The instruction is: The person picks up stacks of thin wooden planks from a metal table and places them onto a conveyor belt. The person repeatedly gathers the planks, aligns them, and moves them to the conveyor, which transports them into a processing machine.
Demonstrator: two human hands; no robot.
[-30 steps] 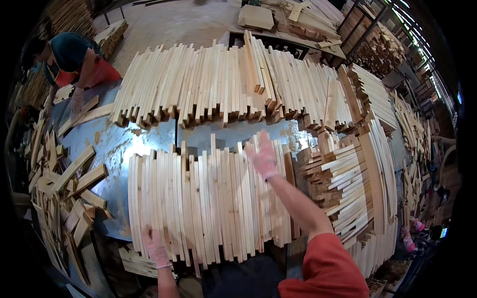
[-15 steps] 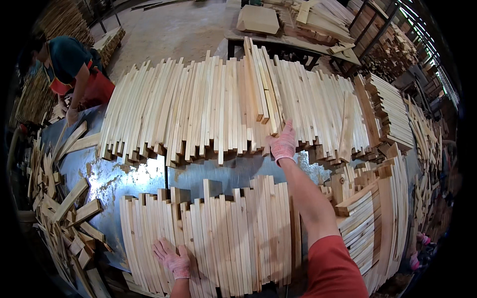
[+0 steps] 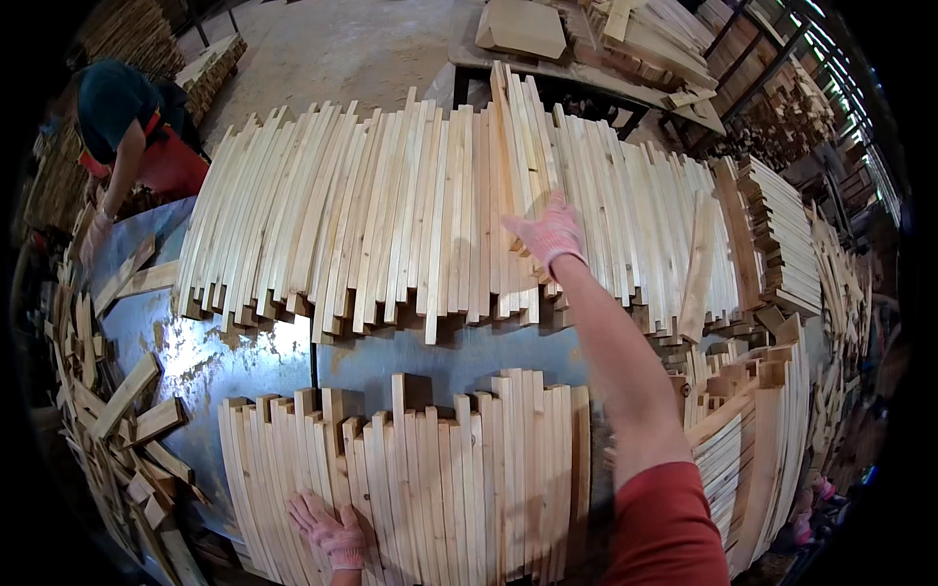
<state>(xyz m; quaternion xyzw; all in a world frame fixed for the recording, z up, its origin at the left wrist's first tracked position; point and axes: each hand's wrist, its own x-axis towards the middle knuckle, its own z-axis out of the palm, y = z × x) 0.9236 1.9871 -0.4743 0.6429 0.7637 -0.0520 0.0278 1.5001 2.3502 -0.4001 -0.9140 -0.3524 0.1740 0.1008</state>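
My left hand, in a pink glove, lies flat with fingers apart on the left part of the near row of wooden strips. My right hand, gloved the same way, reaches to the far row of wooden strips. Its thumb points left and its fingers stretch forward, spread over the lower ends of a few loose strips lying on top of that row. The palm hides those ends, so contact beneath it cannot be made out.
Under both rows is a metal tabletop. Scrap wood pieces are heaped at its left edge. More stacked strips stand at the right. A co-worker in a red apron bends at the far left. A bench stands behind.
My right hand has moved forward from the near edge of the far row onto the loose strips' ends, its fingers spreading. My left hand stays on the near row. The co-worker's arm has shifted left.
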